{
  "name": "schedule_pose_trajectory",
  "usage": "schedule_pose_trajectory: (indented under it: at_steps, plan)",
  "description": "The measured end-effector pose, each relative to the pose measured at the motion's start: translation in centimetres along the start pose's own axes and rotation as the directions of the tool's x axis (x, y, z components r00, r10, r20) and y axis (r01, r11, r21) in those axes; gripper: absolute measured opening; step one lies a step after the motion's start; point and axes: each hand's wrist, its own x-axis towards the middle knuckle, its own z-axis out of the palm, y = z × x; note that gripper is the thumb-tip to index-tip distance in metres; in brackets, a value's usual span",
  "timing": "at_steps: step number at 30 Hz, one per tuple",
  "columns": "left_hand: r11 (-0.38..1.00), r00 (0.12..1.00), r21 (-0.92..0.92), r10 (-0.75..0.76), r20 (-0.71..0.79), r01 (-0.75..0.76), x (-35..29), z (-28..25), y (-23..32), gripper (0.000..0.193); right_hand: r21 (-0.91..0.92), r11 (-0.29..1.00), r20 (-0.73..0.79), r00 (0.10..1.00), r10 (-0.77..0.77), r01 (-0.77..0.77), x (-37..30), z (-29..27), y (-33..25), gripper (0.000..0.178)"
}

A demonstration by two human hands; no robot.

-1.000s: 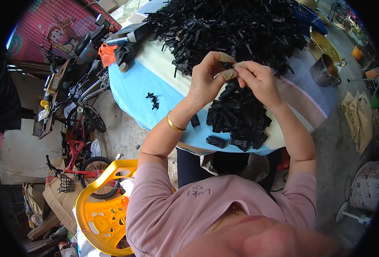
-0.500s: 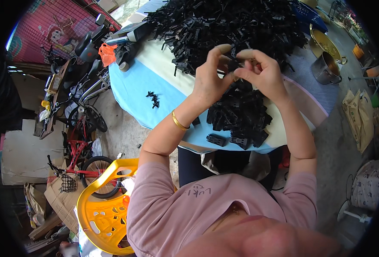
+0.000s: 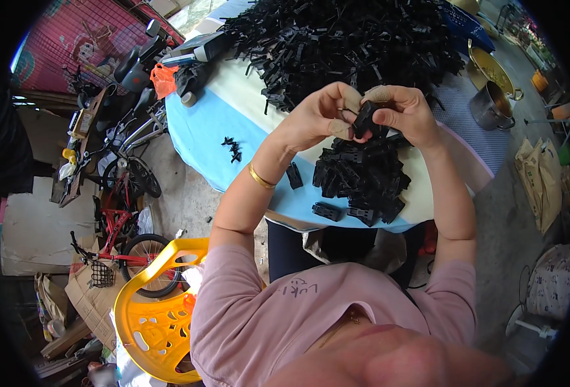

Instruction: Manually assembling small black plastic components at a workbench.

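Note:
A small black plastic part is held up between my two hands, above the table. My right hand pinches it between thumb and fingers. My left hand, with a gold bangle at its wrist, is closed on the part's left side; whether it also holds a smaller piece I cannot make out. Tan covers sit on some of my fingertips. Below my hands lies a pile of black clip-like parts. Beyond them spreads a large heap of thin black pieces.
One black part lies apart under my left forearm. A few tiny black pieces rest on the blue-striped tablecloth. A grey pot and a brass-coloured pan stand at right. A yellow chair and a red bicycle stand at left.
Both hands have come down slightly nearer to me, and the black part between them now shows clearly. The lone black part under my left forearm has come into fuller view.

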Motion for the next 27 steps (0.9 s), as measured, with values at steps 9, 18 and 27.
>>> schedule_pose_trajectory:
  at_steps: [9,18,27]
  plan:
    - [0.994,0.982,-0.022,-0.111,-0.154,0.109,-0.3,-0.4,-0.5,0.016,-0.382,0.924,-0.177,0.980,-0.088,0.014,0.1,1.6,0.3,0.019]
    - [0.850,0.864,0.515,0.341,-0.370,-0.115,0.1,2.1,-0.8,0.028,-0.416,0.909,-0.223,0.970,-0.098,-0.003,0.0,2.5,0.6,0.012]
    - [0.643,0.798,0.734,0.550,-0.245,-0.218,-0.3,1.8,-1.8,0.025,-0.372,0.916,-0.220,0.973,0.067,-0.147,-0.3,3.0,-0.1,0.014]
